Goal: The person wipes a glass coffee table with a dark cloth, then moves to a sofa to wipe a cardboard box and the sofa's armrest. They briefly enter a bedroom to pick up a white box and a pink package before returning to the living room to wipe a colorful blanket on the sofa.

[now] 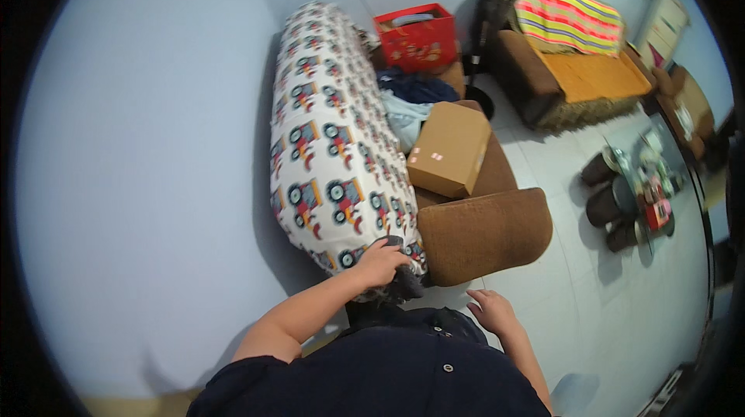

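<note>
My left hand (380, 262) is closed over a dark grey, soft-looking item (405, 285), perhaps cloth, at the near corner of the sofa. The item shows above and below my fingers, and its exact kind is unclear. Beside it, a white cover (334, 145) printed with tractors drapes the sofa back. My right hand (493, 311) hangs over the floor with its fingers apart, holding nothing. It is nearest to the brown sofa armrest (489, 234). On the seat beyond that armrest lies a cardboard box (452, 145).
Behind the box are dark and pale clothes (415, 91) and a red box (417, 36). A black standing fan (489, 29) stands between this sofa and another sofa (594, 79). At right, stools (609, 203) stand by a glass table (671, 153) with various items on it.
</note>
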A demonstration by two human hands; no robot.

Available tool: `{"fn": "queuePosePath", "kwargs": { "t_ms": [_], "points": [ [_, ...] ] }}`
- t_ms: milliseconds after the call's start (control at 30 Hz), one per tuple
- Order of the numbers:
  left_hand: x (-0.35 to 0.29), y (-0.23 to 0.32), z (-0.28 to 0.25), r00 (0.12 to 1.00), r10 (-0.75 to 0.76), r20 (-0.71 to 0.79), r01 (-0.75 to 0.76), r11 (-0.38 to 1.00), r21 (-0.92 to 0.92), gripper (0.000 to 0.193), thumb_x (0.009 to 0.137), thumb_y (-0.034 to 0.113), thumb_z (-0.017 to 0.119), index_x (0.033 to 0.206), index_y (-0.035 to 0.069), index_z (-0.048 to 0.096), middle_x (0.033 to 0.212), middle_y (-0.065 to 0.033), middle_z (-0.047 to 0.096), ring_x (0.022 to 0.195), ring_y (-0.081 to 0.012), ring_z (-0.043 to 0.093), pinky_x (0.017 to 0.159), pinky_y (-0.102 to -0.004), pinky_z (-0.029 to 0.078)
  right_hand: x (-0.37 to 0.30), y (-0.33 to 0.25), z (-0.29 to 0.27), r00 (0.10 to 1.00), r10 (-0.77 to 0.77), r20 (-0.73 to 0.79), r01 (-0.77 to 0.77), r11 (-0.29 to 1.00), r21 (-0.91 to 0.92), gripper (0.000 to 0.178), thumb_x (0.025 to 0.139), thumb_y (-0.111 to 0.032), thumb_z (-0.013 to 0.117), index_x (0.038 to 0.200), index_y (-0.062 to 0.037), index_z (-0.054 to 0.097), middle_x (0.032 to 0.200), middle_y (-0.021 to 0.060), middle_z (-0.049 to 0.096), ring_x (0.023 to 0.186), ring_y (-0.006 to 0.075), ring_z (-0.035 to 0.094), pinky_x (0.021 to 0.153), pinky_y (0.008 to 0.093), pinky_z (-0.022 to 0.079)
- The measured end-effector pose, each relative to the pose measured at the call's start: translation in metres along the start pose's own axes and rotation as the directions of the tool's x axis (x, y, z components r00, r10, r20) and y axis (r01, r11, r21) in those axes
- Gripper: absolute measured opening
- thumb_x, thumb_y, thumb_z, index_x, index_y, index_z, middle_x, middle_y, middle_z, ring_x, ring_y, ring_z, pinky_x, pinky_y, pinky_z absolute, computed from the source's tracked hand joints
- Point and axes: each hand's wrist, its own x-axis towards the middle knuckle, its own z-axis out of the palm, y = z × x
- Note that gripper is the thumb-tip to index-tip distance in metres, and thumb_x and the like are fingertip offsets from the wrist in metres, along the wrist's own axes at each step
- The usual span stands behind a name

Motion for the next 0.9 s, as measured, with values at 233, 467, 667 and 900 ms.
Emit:
{"fn": "queuePosePath", "kwargs": {
  "t_ms": [233,467,667,900],
  "points": [
    [0.029,-0.038,-0.168,0.756,-0.135,-0.640,-0.047,0.965,-0.259,0.036,0.076,-0.004,0.050,0.107,0.007,0.064,0.110,-0.0125,0.064,0.104,-0.0314,0.060,0.089,-0.0378,0.047,-0.006,-0.015,0.011,0.974,0.203,-0.097,-0.199,0.979,0.050,0.034,0.086,-0.022,0.058,0.117,-0.0089,0.059,0.109,0.0126,0.063,0.103,0.0312,0.057,0.088,0.0409,0.047],
    [0.040,-0.069,-0.087,0.822,0.382,-0.422,-0.316,0.923,0.220,0.017,0.067,0.001,0.052,0.079,0.007,0.064,0.079,-0.0122,0.062,0.080,-0.0336,0.056,0.077,-0.0435,0.043,-0.023,-0.044,0.021,0.894,0.405,-0.191,-0.388,0.913,0.123,0.034,0.087,-0.024,0.058,0.117,-0.0098,0.059,0.111,0.0125,0.062,0.104,0.0312,0.057,0.088,0.0416,0.047],
    [0.072,-0.017,0.024,0.932,0.204,0.300,-0.135,0.963,-0.235,0.038,0.078,0.012,0.052,0.115,0.017,0.060,0.095,-0.0192,0.066,0.091,-0.0342,0.063,0.080,-0.0423,0.049,-0.067,-0.056,0.049,0.805,0.561,-0.192,-0.521,0.824,0.223,0.034,0.087,-0.024,0.058,0.117,-0.0091,0.059,0.111,0.0122,0.062,0.103,0.0311,0.057,0.087,0.0412,0.047],
    [0.121,0.034,0.026,0.940,0.135,0.315,0.056,0.846,-0.530,0.028,0.083,0.007,0.053,0.110,0.001,0.058,0.093,-0.0128,0.066,0.089,-0.0206,0.062,0.082,-0.0320,0.047,-0.127,-0.035,0.058,0.702,0.701,-0.127,-0.644,0.701,0.308,0.034,0.087,-0.024,0.058,0.118,-0.0093,0.058,0.109,0.0119,0.062,0.103,0.0316,0.057,0.086,0.0403,0.047]
  ]
}}
